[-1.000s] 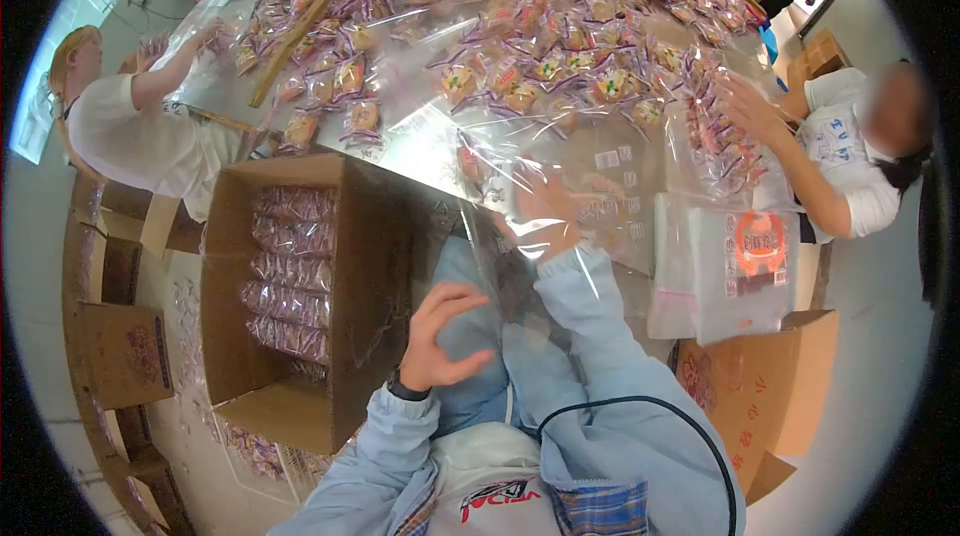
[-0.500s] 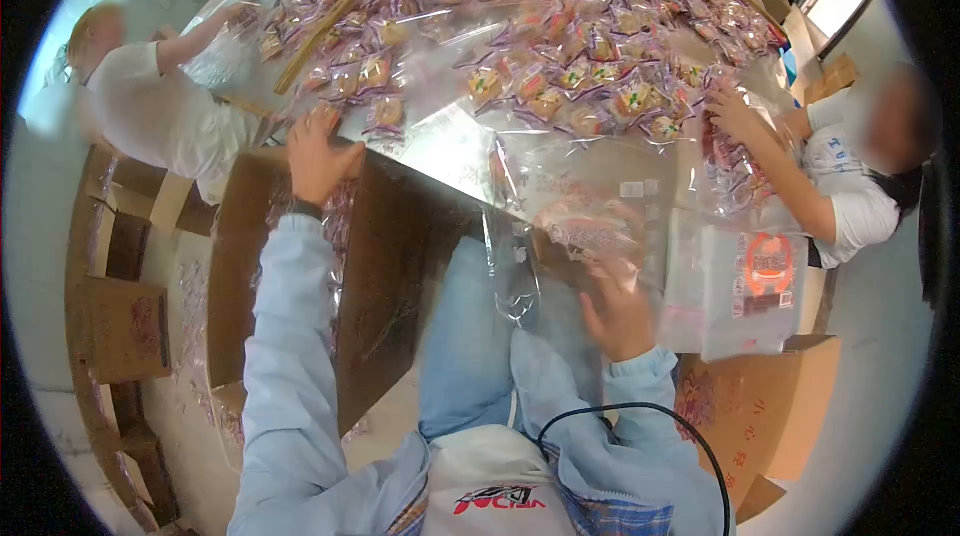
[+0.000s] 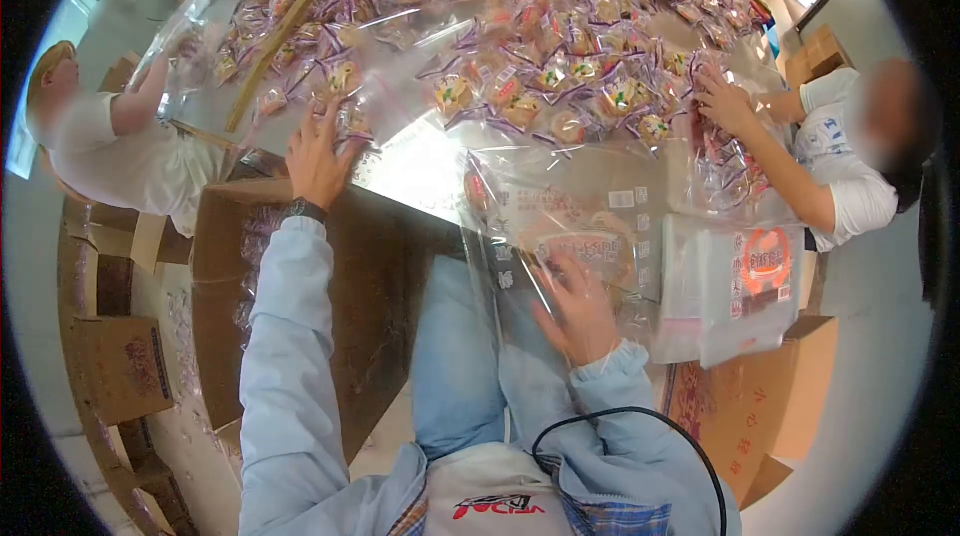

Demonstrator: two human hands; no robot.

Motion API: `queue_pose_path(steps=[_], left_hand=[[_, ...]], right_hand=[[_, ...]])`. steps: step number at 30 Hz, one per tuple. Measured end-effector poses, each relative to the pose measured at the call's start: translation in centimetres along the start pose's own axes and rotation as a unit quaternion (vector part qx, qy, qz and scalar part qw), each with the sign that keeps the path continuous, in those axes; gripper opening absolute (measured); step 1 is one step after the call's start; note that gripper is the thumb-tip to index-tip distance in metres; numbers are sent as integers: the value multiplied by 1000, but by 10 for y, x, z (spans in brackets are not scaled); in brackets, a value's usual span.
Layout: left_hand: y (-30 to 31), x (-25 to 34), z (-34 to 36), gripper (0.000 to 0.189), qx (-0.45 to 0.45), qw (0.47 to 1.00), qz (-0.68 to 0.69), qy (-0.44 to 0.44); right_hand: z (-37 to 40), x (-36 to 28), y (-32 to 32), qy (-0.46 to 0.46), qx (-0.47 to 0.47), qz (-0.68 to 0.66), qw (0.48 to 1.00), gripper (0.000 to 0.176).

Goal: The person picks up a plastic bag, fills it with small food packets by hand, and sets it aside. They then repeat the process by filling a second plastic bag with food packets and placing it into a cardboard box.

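Our left hand lay open, fingers spread flat on the wrapped pastries at the near edge of the table, pressing rather than closing on any. Our right hand was open too, fingers splayed against the film of a clear plastic bag; we could not tell whether the hand was inside the bag or behind it. The bag stood at the table's near edge, above our lap, transparent and crinkled, with small white labels and a reddish print showing through.

Just right of it hung one stack of flat bags with an orange round mark. Under our left arm stood one big open carton, brown, with rows of filled packets dimly visible inside. One printed carton sat low at the right.

The table was shiny metal, catching a bright glare, and heaped with purple-edged pastry packets, too many to count. Two co-workers were there: one in white at the left end, one in white at the right, whose hand reached into the pile. More cartons were stacked on the pale floor.
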State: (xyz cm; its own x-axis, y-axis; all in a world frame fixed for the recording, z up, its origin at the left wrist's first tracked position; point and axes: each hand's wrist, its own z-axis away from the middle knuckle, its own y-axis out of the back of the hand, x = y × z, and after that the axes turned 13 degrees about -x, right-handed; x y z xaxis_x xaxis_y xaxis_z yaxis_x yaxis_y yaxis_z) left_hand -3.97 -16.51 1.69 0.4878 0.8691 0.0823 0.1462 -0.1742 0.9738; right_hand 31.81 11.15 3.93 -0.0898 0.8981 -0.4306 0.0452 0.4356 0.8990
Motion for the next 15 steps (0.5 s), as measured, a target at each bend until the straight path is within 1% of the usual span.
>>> queue_pose_path(steps=[2,3,5,8,9,12,15], left_hand=[[0,-2,-2,60,-5,999,22,-43],[1,-3,-2,57,1,999,-1,-48],[2,-4,2,51,18,997,-47,-54],[20,-11,-1,41,50,998,-30,-21],[25,-15,1,36,76,996,-10,-34],[59,-13,28,35,64,996,-8,-58],[70,-18,67,32,64,993,85,-42]], right_hand=[[2,-3,-5,1,9,-5,1000,50],[3,-6,-3,-4,4,-13,1000,50],[7,-7,-2,1,-7,-19,1000,51],[20,-3,0,12,-26,-10,1000,50],[23,0,1,14,-37,-10,999,49],[38,3,0,15,-44,-5,999,47],[54,9,-10,14,-27,-7,1000,47]])
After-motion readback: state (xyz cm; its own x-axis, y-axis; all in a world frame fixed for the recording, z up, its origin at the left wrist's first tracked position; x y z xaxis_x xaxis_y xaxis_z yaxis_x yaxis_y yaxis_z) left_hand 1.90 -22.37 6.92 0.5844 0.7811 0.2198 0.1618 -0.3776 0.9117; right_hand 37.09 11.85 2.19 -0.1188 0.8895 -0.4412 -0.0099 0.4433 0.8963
